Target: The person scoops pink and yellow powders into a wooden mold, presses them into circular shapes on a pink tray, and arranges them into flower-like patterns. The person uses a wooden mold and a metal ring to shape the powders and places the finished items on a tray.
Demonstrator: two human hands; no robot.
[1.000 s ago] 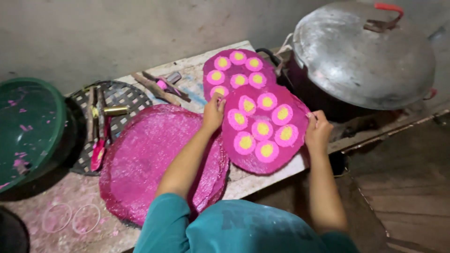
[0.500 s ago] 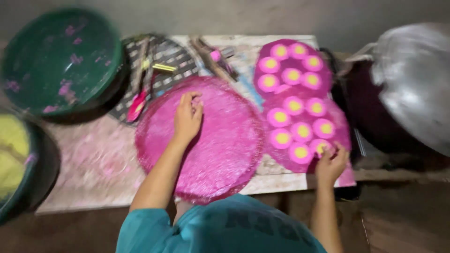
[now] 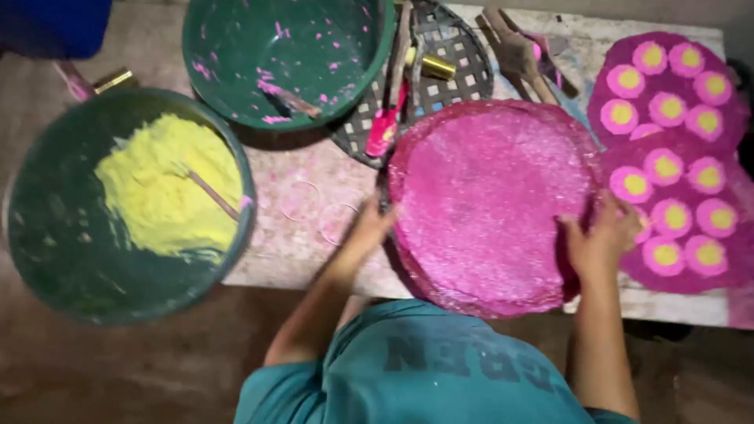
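On low table (image 3: 503,27), centre: round pink disc (image 3: 491,200), flat, glittery. Left hand (image 3: 369,228) grasping disc's left rim, right hand (image 3: 601,239) grasping right rim, fingers curled over edge. Right of disc, touching: pink sheets with yellow-centred rounds (image 3: 675,157). Far: woven tray (image 3: 448,71) with tools, empty green basin (image 3: 287,55). Left: green basin of yellow paste (image 3: 126,204). Risk: disc looks thin, uneven pull could tear or fold it; right edge could smear rounds.
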